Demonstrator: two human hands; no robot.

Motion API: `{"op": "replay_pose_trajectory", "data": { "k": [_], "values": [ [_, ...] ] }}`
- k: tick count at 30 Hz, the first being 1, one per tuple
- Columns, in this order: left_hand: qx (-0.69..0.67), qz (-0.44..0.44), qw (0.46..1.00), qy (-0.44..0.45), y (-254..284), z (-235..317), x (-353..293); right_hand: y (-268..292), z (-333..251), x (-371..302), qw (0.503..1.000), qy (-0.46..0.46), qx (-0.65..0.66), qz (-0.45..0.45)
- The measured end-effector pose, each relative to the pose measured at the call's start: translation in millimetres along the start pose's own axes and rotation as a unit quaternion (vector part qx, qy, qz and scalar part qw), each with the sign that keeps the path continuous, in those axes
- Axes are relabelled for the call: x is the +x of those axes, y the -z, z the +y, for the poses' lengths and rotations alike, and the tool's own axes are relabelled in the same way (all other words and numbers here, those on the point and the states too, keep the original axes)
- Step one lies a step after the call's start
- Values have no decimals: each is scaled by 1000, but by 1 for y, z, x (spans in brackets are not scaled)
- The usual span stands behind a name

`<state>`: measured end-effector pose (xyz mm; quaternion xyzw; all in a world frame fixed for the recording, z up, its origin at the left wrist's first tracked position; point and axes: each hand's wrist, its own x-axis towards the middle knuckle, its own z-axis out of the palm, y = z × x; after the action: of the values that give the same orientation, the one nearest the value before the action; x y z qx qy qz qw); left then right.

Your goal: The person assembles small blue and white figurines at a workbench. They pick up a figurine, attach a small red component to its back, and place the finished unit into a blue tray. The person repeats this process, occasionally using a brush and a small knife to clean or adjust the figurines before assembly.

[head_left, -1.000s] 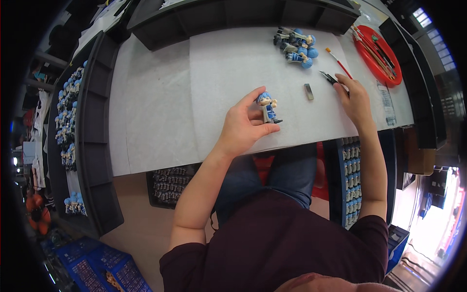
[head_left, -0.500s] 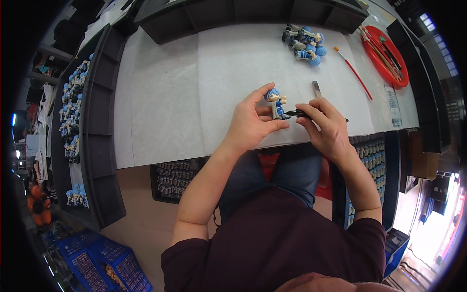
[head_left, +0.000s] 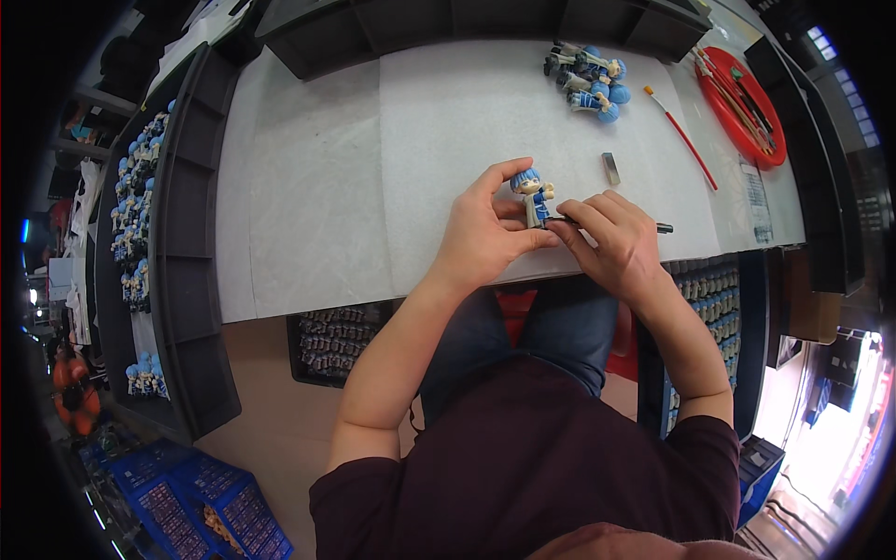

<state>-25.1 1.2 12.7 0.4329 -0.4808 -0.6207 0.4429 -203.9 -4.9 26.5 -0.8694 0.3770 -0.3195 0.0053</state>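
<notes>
My left hand (head_left: 481, 229) holds a small blue-haired figurine (head_left: 530, 191) upright between thumb and fingers, above the near part of the white-covered table. The figurine wears blue and white. In my right hand (head_left: 611, 229) is a slim black pen-like tool (head_left: 664, 228), pinched between thumb and fingers. Its rear end sticks out to the right of the hand. The front end points at the figurine's lower part, and my fingers partly hide it, so contact is hard to make out. Just beyond my right hand lies a small metallic block (head_left: 610, 168).
Several similar figurines (head_left: 588, 79) lie in a heap at the far right. Beside them are a red-handled brush (head_left: 691, 149) and a red tray (head_left: 777, 161) of brushes. Dark crates (head_left: 196, 233) stand left and at the back (head_left: 485, 33). Trays of figurines (head_left: 714, 308) sit below the table edge.
My right hand has drawn slightly closer to the figurine, its fingers shifting along the black tool. The figurine's feet are now more hidden. The left hand keeps its grip almost unmoved.
</notes>
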Motion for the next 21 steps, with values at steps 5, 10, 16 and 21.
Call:
{"op": "replay_pose_trajectory", "data": {
  "k": [5, 10, 16, 21],
  "values": [
    [1, 1, 1000, -14, 0, 0, 0, -1, 1, 0, 1000, 3, -14, 1],
    [3, 3, 1000, -13, -1, 0, 0, 0, 2, 2, 1000, 9, -23, 0],
    [1, 2, 1000, -4, -1, 1, 0, -1, 2, 2, 999, 14, -30, 2],
    [9, 6, 1000, -17, -1, 0, 0, -2, 2, 1, 999, 11, -35, 6]
  ]
}}
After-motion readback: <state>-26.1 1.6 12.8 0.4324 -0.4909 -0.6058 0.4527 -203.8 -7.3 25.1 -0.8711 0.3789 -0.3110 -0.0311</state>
